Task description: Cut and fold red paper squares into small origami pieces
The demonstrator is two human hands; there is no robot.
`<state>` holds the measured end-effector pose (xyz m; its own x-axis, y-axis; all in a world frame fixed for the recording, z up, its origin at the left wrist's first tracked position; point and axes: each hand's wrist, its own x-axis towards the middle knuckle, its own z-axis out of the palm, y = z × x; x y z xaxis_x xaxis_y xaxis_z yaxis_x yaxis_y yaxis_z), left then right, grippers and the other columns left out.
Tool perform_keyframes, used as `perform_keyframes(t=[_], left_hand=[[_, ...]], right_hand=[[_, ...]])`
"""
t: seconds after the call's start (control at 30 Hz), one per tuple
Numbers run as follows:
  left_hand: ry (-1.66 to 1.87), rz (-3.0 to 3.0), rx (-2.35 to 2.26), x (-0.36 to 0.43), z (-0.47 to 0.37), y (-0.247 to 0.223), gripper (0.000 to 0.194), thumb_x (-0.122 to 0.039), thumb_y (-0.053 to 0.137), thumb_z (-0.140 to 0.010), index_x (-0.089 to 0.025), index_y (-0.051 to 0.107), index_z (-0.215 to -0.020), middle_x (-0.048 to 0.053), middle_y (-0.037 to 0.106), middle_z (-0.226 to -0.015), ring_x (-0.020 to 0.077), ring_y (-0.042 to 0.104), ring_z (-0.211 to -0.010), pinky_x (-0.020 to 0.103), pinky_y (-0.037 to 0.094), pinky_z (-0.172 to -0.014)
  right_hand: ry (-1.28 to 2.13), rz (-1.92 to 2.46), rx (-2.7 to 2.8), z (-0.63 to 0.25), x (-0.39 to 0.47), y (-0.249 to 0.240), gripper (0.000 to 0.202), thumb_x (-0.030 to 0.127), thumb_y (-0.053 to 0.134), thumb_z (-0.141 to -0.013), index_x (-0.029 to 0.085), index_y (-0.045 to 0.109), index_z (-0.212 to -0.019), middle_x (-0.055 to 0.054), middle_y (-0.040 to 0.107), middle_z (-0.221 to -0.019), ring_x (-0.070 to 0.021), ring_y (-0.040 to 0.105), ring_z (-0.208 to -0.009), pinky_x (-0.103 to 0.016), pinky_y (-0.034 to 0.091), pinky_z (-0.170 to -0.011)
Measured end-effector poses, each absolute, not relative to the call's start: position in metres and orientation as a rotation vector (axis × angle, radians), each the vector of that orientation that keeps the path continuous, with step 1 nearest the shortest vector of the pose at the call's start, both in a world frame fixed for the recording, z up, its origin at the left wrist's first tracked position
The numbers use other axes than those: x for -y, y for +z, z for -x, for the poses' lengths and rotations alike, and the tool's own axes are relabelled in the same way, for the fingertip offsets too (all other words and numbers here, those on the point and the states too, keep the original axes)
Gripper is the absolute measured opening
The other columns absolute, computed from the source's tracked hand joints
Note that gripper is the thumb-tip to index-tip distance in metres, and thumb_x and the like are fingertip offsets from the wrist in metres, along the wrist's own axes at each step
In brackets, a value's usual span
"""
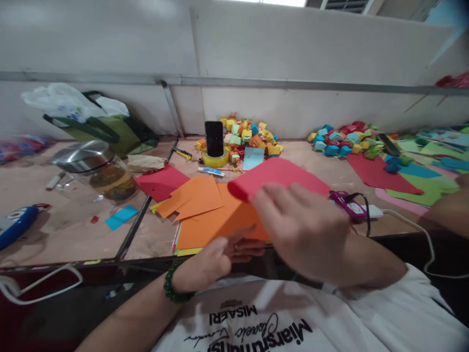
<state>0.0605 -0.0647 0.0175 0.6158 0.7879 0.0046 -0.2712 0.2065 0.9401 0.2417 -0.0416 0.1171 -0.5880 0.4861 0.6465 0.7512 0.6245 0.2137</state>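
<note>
My right hand (300, 230) is raised over the front of the table, blurred, with its fingers closed on a red sheet of paper (282, 173). The sheet is lifted and curls over at its left edge. My left hand (227, 254) lies low at the table's front edge, fingers stretched out and holding nothing that I can see. Beside it is a stack of orange paper (205, 232), with other colours showing at its edges. Smaller orange pieces (201, 198) lie loosely on top at the left.
A lidded glass jug (110, 178) stands left, near a blue paper piece (121, 217). Behind are a phone (214, 139) on a tape roll (215, 159) and a pile of folded paper cubes (252, 137). A purple power adapter (350, 208) with cables sits right. Another person's arm (452, 212) enters there.
</note>
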Motion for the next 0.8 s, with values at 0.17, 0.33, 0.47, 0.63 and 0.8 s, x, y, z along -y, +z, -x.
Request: perform_keyframes(t=[0.17,0.33,0.47,0.63,0.8], left_hand=[[1.149,-0.501,-0.791,0.039,-0.065,0.018,0.03,-0.035,0.067,-0.081,-0.013,0.066,-0.101,0.01,0.074,-0.093,0.0241,0.07,-0.09,0.034,0.057,-0.079],[1.236,-0.421,-0.923,0.016,-0.064,0.037,0.004,-0.009,0.068,-0.072,-0.012,0.067,-0.075,0.005,0.073,-0.069,0.0165,0.069,-0.062,0.024,0.057,-0.062],[1.254,-0.489,-0.943,0.002,-0.052,0.042,0.007,-0.007,0.07,-0.067,-0.012,0.067,-0.071,0.004,0.073,-0.067,0.016,0.068,-0.06,0.024,0.057,-0.063],[1.064,-0.796,-1.121,-0.012,-0.037,0.019,0.021,-0.017,0.074,-0.064,-0.013,0.067,-0.083,0.006,0.074,-0.075,0.0202,0.07,-0.065,0.032,0.059,-0.067],[0.972,-1.2,-1.276,-0.011,-0.024,0.01,0.064,-0.039,0.072,-0.069,-0.017,0.055,-0.126,0.014,0.071,-0.112,0.0303,0.068,-0.098,0.043,0.056,-0.083]], right_hand=[[-0.74,0.749,2.402,-0.226,0.083,0.077,0.025,0.006,0.045,-0.083,0.013,0.069,-0.08,-0.01,0.073,-0.082,-0.0152,0.054,-0.058,-0.028,0.036,-0.052],[-0.54,0.612,2.544,-0.237,0.088,0.064,0.028,0.01,0.043,-0.086,0.011,0.07,-0.094,-0.013,0.073,-0.092,-0.0182,0.06,-0.066,-0.03,0.046,-0.059],[-0.112,0.238,2.717,-0.277,0.073,0.072,0.031,0.028,0.048,-0.094,0.022,0.061,-0.122,-0.005,0.064,-0.125,-0.018,0.059,-0.11,-0.033,0.045,-0.101],[0.128,0.954,2.291,-0.316,0.03,0.059,0.034,0.024,0.043,-0.097,0.026,0.059,-0.126,-0.009,0.059,-0.132,-0.0208,0.053,-0.125,-0.04,0.044,-0.106],[0.751,1.258,2.645,-0.303,0.014,0.02,0.078,0.056,0.072,-0.073,0.018,0.05,-0.138,-0.016,0.045,-0.146,-0.0329,0.037,-0.138,-0.052,0.032,-0.113]])
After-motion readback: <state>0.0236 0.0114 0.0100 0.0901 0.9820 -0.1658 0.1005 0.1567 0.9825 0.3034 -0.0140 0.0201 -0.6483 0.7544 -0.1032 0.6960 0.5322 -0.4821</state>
